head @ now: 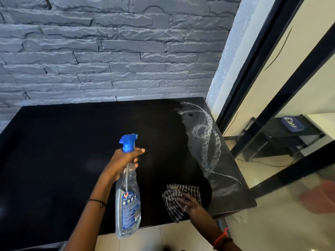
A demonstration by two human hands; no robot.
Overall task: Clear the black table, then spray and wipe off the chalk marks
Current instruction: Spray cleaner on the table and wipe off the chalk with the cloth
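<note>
Tabletop [63,160]: black, stretching far to the left of the right hand [189,204].
Chalk marks [206,142]: white looping streaks beyond the right hand, along the tabletop's right edge.
Cloth [172,195]: checked, crumpled, lying under the right hand's fingers, near the front edge.

Grey stone wall [108,51], glass door [290,87]
</note>
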